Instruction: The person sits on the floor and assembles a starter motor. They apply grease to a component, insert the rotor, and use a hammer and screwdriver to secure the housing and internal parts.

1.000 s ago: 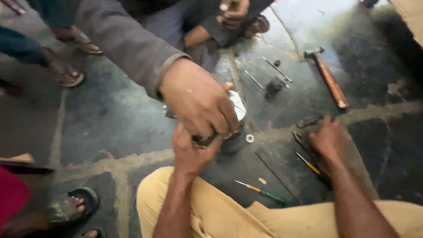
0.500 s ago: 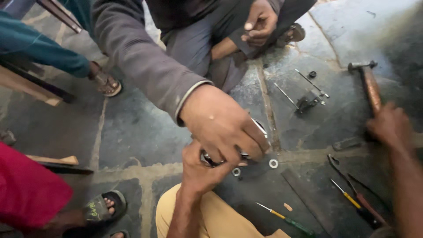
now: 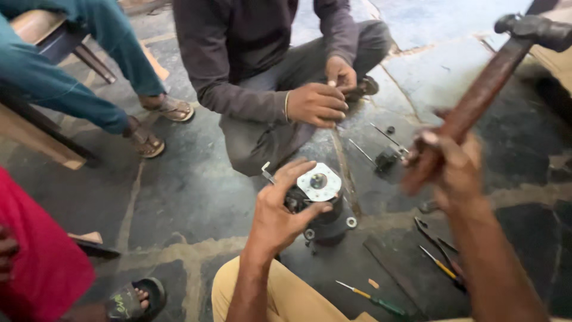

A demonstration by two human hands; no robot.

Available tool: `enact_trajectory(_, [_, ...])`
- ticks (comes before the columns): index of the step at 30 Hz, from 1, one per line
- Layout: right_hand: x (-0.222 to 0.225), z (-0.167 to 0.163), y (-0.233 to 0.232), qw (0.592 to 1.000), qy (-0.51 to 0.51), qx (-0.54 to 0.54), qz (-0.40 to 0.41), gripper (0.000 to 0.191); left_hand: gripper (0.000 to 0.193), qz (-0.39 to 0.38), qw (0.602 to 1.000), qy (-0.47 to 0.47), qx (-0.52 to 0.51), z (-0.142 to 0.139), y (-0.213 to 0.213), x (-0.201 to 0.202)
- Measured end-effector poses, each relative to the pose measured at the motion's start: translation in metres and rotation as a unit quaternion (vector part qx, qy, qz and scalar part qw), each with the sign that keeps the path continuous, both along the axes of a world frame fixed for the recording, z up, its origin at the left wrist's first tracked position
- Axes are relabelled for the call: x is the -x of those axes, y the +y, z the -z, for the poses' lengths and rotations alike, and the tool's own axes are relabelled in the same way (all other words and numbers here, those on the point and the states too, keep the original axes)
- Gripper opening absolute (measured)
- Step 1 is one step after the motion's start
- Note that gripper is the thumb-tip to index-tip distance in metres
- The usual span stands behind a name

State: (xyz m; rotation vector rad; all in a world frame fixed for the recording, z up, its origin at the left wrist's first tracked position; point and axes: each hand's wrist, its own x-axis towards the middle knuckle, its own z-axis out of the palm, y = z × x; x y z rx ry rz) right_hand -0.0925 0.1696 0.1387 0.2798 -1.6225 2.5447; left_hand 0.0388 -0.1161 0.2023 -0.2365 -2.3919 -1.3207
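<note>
My left hand [image 3: 280,209] grips the side of a dark round motor housing [image 3: 325,209] that stands on the stone floor, its pale metal end plate [image 3: 320,185] facing up. My right hand [image 3: 444,170] is raised to the right of it and closed on the wooden handle of a hammer [image 3: 494,74], whose dark head points up at the top right corner. A person squatting opposite me in dark clothes holds a small part between both hands [image 3: 325,98], well clear of the motor.
Small bolts and a dark part [image 3: 387,156] lie on the floor beyond the motor. Pliers [image 3: 438,244] and a yellow-handled screwdriver [image 3: 441,268] lie at right, a green-handled screwdriver [image 3: 375,301] near my knee. Other people's sandalled feet and a wooden seat are at left.
The other person's hand has left the motor and gone back to their lap. My right hand picked the hammer up off the floor and raised it. My left hand stays on the motor.
</note>
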Motion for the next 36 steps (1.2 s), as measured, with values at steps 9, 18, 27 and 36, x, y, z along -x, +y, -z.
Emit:
enact_trajectory(9, [-0.021, -0.078, -0.099, 0.983, 0.124, 0.134, 0.017, 0.027, 0.093, 0.003, 0.992, -0.116, -0.053, -0.011, 0.009, 0.012])
enact_trajectory(18, [-0.029, -0.106, -0.108, 0.985, 0.128, 0.104, 0.044, 0.022, 0.095, 0.006, 0.991, -0.123, -0.043, -0.008, 0.009, 0.017])
enact_trajectory(27, [-0.027, -0.088, -0.098, 0.980, 0.129, 0.136, 0.063, 0.023, 0.095, 0.003, 0.992, -0.118, -0.034, -0.003, 0.008, 0.020])
enact_trajectory(36, [-0.079, -0.008, -0.066, 0.985, 0.061, 0.050, 0.152, 0.018, 0.081, 0.037, 0.996, -0.059, -0.052, 0.027, -0.002, 0.013])
